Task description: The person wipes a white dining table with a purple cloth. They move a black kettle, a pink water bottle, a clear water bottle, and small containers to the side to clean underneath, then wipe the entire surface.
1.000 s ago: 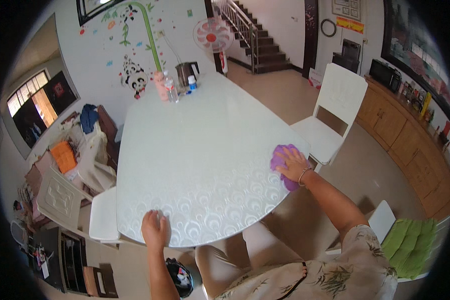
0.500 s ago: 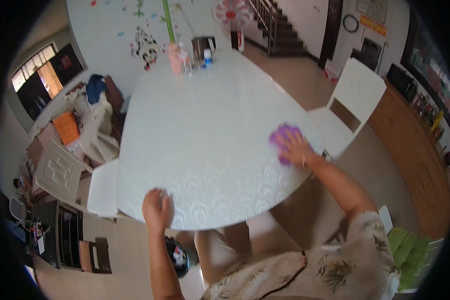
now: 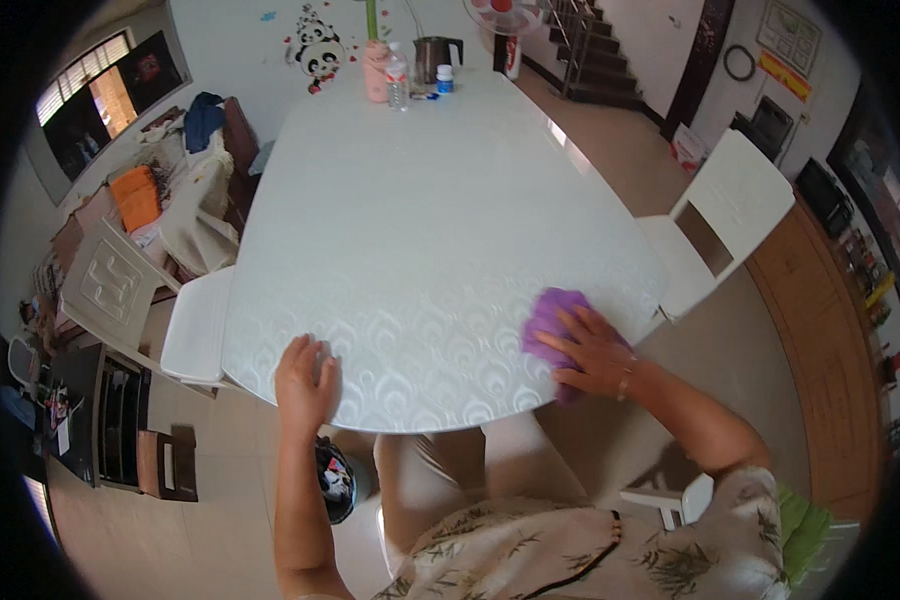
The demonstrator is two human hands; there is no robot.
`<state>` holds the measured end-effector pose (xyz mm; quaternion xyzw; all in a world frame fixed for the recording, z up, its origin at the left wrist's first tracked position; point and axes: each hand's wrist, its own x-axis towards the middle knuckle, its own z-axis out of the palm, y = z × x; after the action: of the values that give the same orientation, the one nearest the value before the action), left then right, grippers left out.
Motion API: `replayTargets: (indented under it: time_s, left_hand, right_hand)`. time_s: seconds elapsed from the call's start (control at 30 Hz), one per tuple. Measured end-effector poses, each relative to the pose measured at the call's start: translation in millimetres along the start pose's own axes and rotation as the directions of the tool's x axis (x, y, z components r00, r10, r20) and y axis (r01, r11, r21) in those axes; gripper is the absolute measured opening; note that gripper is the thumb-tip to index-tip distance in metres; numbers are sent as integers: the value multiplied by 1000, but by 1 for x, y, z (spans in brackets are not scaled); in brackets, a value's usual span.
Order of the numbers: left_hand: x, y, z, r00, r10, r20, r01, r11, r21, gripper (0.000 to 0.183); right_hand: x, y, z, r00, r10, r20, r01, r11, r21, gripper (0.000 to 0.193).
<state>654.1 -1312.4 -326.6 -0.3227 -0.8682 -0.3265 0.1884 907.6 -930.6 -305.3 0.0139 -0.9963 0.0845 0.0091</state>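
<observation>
A long table with a pale, glossy, scallop-patterned top stretches away in front of me. My right hand lies over a purple cloth at the table's near right edge, fingers spread across it and pressing it down. Part of the cloth is hidden under the palm, and a bit hangs at the rim. My left hand rests on the near left edge of the tabletop, holding nothing, its thumb apart from the fingers.
At the far end stand a pink vase, a clear plastic bottle, a kettle and a small blue-and-white bottle. White chairs flank the table, left and right. A bin stands below my left forearm.
My right hand has drawn the purple cloth nearer to me, down to the table's near right edge. My left hand stays at the near left edge. The view has shifted slightly.
</observation>
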Motion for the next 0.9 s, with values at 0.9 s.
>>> replayTargets:
  time_s: [0.9]
  left_hand:
    - [0, 4, 0, 991, -101, 92, 98, 994, 41, 32]
  right_hand:
    - [418, 204, 20, 950, 310, -25, -311, 942, -130, 57]
